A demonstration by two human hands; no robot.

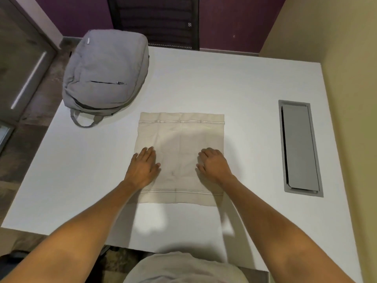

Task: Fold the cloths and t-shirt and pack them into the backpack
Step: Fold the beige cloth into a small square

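A beige cloth with thin dark stripes near its far and near edges lies spread flat in the middle of the white table. My left hand rests flat on the cloth's left side, fingers straight. My right hand rests on its right side with the fingers curled under, knuckles up; whether it pinches fabric is hidden. A grey backpack lies flat at the table's far left corner, its main zip apparently closed and its carry loop toward me. No t-shirt or other cloth is in view.
A grey cable hatch is set into the table on the right. A dark chair stands behind the far edge. A beige wall bounds the right side; floor drops off on the left.
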